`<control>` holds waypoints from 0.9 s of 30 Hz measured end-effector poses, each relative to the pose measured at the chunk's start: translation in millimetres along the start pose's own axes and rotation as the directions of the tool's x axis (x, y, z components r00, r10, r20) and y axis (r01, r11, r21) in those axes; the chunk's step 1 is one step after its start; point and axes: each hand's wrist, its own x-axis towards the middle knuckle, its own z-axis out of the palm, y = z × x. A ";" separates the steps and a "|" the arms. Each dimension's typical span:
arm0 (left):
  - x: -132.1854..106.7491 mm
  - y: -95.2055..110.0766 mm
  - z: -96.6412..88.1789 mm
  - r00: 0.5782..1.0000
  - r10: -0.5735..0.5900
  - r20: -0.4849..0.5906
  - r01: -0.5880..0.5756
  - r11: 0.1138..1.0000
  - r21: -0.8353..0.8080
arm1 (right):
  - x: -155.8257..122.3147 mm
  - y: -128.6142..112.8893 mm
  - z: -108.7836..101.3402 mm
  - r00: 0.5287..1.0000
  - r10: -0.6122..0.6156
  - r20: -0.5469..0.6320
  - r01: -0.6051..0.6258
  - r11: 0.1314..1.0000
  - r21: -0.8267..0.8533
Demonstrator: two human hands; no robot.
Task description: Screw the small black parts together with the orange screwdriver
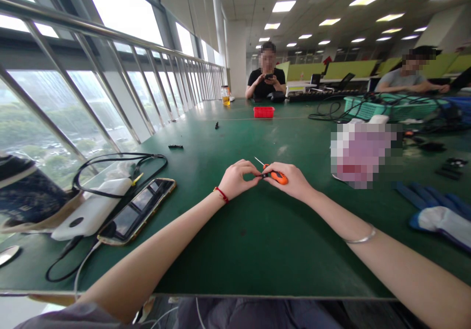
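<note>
Over the middle of the green table (235, 250), my left hand (237, 179) pinches a small black part (264, 176) between thumb and fingertips. My right hand (292, 180) is closed around a screwdriver (280, 177) with an orange and black handle. Its thin shaft points up and to the left, away from the black part. The right fingertips meet the black part too, though whether they grip it I cannot tell. The two hands almost touch. Much of the black part is hidden by fingers, so its kind is unclear.
A phone (138, 213), a white power bank (91, 208) and cables lie left. Small black pieces (175, 146) and a red basket (264, 112) are farther off. Blue-and-white gloves (441, 216) and a green basket (390, 107) are right. Two people sit beyond.
</note>
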 end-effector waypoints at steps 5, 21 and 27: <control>0.2 0.5 0.5 1.000 -0.001 -0.019 0.001 1.000 -0.015 | 0.2 2.0 0.9 1.000 0.006 -0.016 -0.006 1.000 0.013; 1.4 3.6 0.6 0.997 -0.055 -0.053 0.051 0.996 -0.071 | 0.4 0.7 0.0 0.999 0.014 -0.043 -0.011 0.998 0.055; 1.0 3.4 -0.7 1.000 0.003 -0.019 -0.002 0.998 0.070 | 0.5 -3.9 -2.1 0.997 -0.034 -0.071 0.029 0.997 -0.073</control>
